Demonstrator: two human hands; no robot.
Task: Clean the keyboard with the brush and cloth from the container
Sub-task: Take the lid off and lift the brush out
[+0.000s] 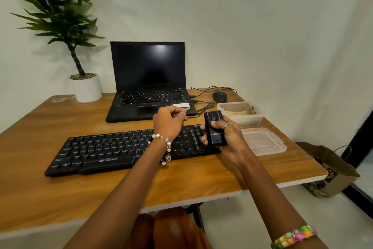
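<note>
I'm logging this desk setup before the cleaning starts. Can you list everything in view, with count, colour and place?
keyboard: one, black, front of table
black device: one, black, gripped in right hand, above the keyboard's right end
container: one, clear, open, right of laptop, pale cloth inside
lid: one, clear, flat beside the container
laptop: one, black, open, screen dark
mouse: one, black, behind the container
potted plant: one, green in white pot, back left
table: one, wooden
paper bag: one, brown, on floor right
left hand: fingers curled, above keyboard
right hand: grips the device
</note>
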